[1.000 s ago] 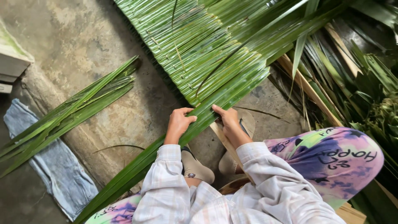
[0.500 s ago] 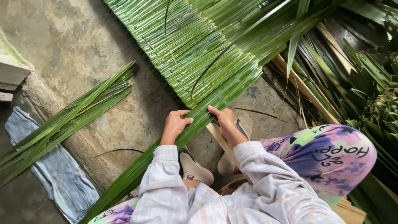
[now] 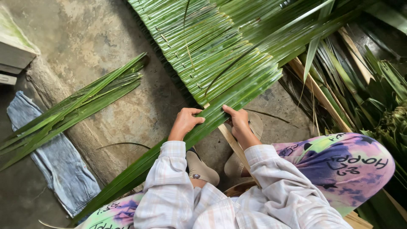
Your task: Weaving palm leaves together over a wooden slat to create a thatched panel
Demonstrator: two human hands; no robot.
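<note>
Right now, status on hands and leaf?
Left hand and right hand both grip the long leaf. Its end lies against the leaf panel. Wood slat beneath.

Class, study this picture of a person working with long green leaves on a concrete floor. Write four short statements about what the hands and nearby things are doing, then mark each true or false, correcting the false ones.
1. Both the left hand and the right hand grip one long green leaf. True.
2. A loose bundle of leaves lies on the floor to the person's left. True.
3. The blue cloth lies on top of the woven leaf panel. False: it lies on the floor, apart from the panel.
4. The person is barefoot. False: beige sandals are on the feet.
</note>
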